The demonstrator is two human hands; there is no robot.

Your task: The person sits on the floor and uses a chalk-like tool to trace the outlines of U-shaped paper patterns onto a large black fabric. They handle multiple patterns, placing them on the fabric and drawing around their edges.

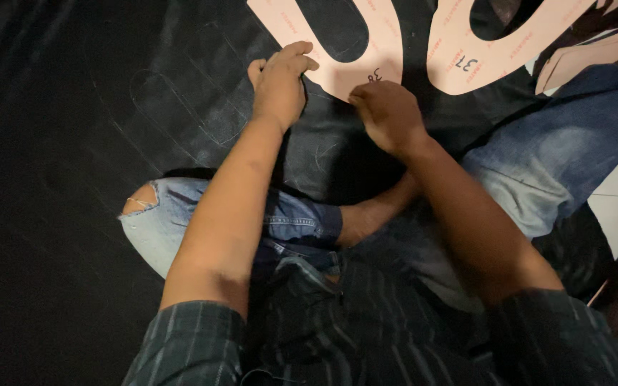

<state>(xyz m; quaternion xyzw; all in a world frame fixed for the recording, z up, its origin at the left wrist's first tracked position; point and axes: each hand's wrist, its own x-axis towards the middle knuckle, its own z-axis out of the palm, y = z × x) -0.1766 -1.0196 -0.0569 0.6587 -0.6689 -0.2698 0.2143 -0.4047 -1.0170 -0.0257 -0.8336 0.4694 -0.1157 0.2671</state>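
Now we press our left hand (280, 82) flat, fingers together, on the near edge of a pink template (337, 50) lying on the black sheet (73, 107). Our right hand (388, 114) curls at the template's lower corner, fingers bunched; whether they pinch a marker, we cannot tell. Holding the template firm should keep any traced line true. A second template (488, 57) lies just beside it, so open room is toward the sheet's left edge.

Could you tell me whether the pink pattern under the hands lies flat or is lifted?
Flat: the pink pattern lies spread on the black sheet, left hand pressing it.
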